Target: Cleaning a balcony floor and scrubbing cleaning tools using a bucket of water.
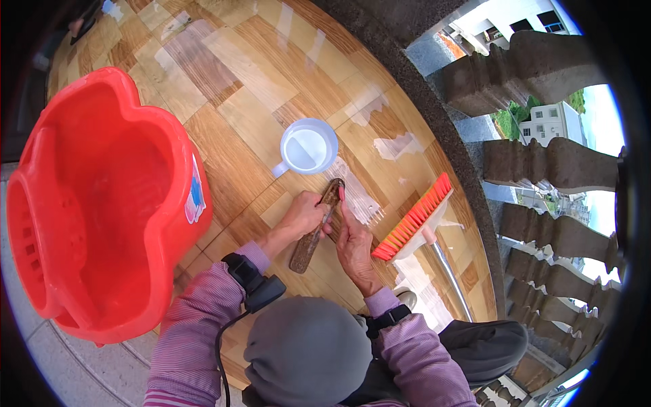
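My left hand (pixel 305 216) is closed around the middle of a long brown, weathered tool (pixel 305 250), which slants up and right over the floor; its exact kind is unclear. At the tool's upper end, my right hand (pixel 354 243) extends a finger to a small red piece (pixel 342 193). Whether that hand grips the piece or only touches it cannot be told. Just above both hands stands a translucent plastic cup with a handle (pixel 306 147), partly filled with liquid. A broom (pixel 414 219) with orange bristles lies to the right of my right hand.
A large red mop bucket (pixel 175 224) with a wringer stands at left. The wood-patterned floor (pixel 244 137) has wet patches. Along the right runs a dark ledge (pixel 457 147) with stone balusters (pixel 549 165). My bent knee (pixel 483 351) is at lower right, beside the broom's metal handle (pixel 452 280).
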A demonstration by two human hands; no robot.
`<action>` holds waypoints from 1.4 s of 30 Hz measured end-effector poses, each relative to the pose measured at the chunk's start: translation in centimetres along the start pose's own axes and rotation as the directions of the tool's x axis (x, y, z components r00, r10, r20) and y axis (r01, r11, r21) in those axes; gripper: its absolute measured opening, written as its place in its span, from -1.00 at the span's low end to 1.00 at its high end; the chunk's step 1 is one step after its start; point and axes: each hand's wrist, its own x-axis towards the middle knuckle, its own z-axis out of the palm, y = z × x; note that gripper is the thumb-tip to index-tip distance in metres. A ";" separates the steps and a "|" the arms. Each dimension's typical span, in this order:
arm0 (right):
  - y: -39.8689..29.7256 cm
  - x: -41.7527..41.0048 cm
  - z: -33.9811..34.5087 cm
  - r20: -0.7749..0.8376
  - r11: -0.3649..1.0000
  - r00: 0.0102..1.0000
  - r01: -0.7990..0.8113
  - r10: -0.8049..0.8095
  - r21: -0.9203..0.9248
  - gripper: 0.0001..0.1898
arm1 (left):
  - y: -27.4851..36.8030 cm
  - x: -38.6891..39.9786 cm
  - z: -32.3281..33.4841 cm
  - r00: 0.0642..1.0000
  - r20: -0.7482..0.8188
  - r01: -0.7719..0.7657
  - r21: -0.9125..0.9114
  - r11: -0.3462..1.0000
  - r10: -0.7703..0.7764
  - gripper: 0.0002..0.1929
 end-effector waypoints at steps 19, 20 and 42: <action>1.0 5.3 -1.1 -0.002 0.980 0.984 -0.179 0.180 -0.081 -0.53 | 0.0 -1.0 0.1 0.980 -0.056 -0.169 0.273 0.947 0.191 -0.85; 0.9 5.1 -1.6 -0.032 0.982 0.983 -0.179 0.181 0.051 -0.55 | -0.3 -1.4 -0.4 0.911 -0.104 -0.303 0.486 0.820 0.398 -0.87; 1.2 3.9 1.9 -0.125 0.877 0.895 -0.379 0.429 0.295 -0.71 | -0.1 -1.2 -0.5 0.725 0.031 -0.417 0.814 0.404 0.688 -0.85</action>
